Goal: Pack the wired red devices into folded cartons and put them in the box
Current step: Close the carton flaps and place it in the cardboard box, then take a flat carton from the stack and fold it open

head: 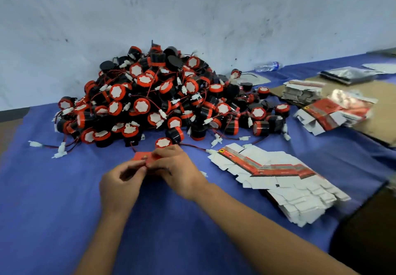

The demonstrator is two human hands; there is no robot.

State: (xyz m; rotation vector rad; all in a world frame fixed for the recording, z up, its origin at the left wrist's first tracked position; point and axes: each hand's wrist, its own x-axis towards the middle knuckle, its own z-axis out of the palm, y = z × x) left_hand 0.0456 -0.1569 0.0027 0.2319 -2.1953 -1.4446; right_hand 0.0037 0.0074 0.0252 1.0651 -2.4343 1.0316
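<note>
Judging by the big pile of red devices (162,99) at twelve o'clock on the table (53,199), packing has barely begun: both hands (122,184) (177,171) pinch one small red carton (145,156), fingers curled, flat cartons (274,180) waiting at three o'clock.

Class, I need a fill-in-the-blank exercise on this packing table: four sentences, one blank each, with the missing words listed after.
1. Both hands, left hand and right hand, hold one small ____ carton.
2. The pile of devices lies against the ____.
3. The cloth on the table is ____.
4. The fanned stack of flat cartons lies to the ____ of the hands.

Missing words: red; wall; blue; right
</note>
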